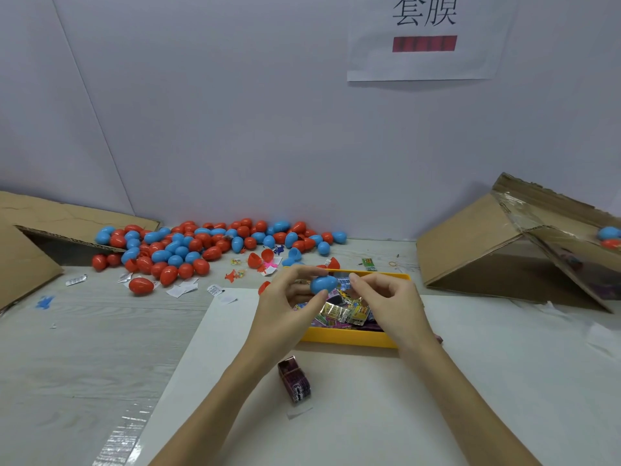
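Note:
My left hand [289, 297] pinches a blue plastic egg [323, 284] between thumb and fingers, above the yellow tray [349, 339]. My right hand [386, 299] is close to the egg's right end with fingers curled; whether it touches the egg or pinches anything I cannot tell. The tray holds several shiny printed wrappers [346, 309]. A small stack of dark wrappers [294, 383] lies on the white sheet [369, 415] in front of the tray.
A heap of red and blue eggs [201, 245] lies at the back left, with loose egg halves and paper slips around it. Tilted cardboard boxes stand at the left [27, 250] and right [510, 243]. A paper sign [425, 35] hangs on the wall.

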